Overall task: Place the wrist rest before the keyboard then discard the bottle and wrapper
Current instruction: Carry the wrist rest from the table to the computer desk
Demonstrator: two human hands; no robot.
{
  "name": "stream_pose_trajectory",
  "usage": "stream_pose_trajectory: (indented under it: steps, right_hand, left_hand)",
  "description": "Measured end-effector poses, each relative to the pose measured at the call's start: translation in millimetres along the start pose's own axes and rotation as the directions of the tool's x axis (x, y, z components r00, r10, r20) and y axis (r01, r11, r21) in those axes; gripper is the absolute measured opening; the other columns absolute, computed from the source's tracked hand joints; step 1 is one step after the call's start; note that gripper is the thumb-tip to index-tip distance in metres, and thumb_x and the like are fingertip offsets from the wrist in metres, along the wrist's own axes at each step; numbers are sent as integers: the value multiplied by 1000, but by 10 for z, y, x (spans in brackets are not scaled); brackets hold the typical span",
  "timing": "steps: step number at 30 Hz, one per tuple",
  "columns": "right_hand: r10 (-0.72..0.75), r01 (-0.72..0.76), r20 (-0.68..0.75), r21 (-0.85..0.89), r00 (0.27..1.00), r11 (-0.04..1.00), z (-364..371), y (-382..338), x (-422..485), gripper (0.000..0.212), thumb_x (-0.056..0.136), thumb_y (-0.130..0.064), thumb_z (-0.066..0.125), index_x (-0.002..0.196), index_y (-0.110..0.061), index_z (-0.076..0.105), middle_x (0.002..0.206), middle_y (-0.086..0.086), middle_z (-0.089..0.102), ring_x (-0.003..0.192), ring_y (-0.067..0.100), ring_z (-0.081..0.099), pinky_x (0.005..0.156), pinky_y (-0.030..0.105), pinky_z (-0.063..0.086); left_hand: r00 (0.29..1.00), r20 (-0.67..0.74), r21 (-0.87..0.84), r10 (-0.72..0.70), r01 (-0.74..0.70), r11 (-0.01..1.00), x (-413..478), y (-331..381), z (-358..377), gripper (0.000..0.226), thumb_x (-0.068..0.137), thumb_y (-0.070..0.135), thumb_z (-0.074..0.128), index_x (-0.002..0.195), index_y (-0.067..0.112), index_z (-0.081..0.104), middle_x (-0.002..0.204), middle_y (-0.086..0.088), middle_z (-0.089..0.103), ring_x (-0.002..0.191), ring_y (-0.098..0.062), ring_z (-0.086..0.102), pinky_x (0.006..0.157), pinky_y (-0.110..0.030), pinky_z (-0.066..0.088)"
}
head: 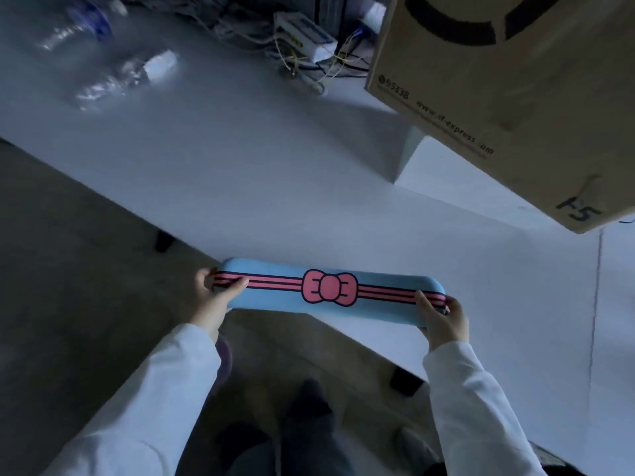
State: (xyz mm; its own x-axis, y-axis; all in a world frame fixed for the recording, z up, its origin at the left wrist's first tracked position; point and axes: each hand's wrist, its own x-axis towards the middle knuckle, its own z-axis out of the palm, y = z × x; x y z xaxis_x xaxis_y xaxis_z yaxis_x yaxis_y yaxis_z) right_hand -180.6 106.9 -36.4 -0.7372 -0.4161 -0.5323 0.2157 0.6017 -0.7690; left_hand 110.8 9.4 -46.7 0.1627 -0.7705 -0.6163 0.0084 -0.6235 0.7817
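A long light-blue wrist rest with pink stripes and a pink bow is held level over the near edge of the white table. My left hand grips its left end, thumb on the stripes. My right hand grips its right end. A clear plastic bottle with a white cap lies on its side at the table's far left. A second clear bottle or crumpled wrapper with blue print lies blurred behind it. No keyboard is in view.
A large brown cardboard box stands at the right on a white block. A white device with tangled cables sits at the table's far edge. Grey floor and my legs show below the table edge.
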Motion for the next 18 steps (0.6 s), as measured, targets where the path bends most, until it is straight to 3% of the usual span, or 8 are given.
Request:
stream_pose_trajectory:
  steps: [4,9,12,15,18]
  right_hand:
    - [-91,99,136,-56,987,994,554,-32,-410,27,76,-17,70,96,-10,53,78,-1,55,93,28,55,96,56,46]
    - [-162,192,267,-91,950,977,1287,38,-1260,25,78,-17,68,96,-10,51,86,7,57,94,30,55,96,52,47]
    - [-179,230,348,-110,920,967,1765,170,-1907,24,78,-17,68,95,-10,53,75,2,56,87,27,53,90,47,47]
    - [-198,291,436,-156,878,944,2230,281,-2502,28,75,-24,70,94,-9,57,89,13,59,85,27,53,82,45,47]
    - [-207,353,527,-192,824,916,2727,352,-3045,37,73,-27,72,102,-8,58,99,13,58,92,29,56,91,49,48]
  left_hand:
    - [996,-91,-127,-22,10,992,-93,-48,-863,60,78,8,68,130,8,39,115,-11,54,104,-27,56,92,-41,48]
    - [985,-172,-204,-10,-26,979,-298,-138,-2110,52,75,13,72,120,4,48,120,-20,61,105,-31,61,88,-42,49]
    - [967,-256,-273,5,-78,959,-490,-238,-2962,39,78,11,69,110,11,47,103,-10,60,105,-27,55,88,-38,44]
    - [945,-326,-335,-3,-112,936,-613,-373,-3763,38,77,10,70,110,13,51,109,-6,59,106,-22,54,89,-37,44]
    - [920,-391,-371,-27,-131,919,-758,-502,-4532,49,70,20,76,113,16,52,116,-8,61,103,-23,58,100,-43,46]
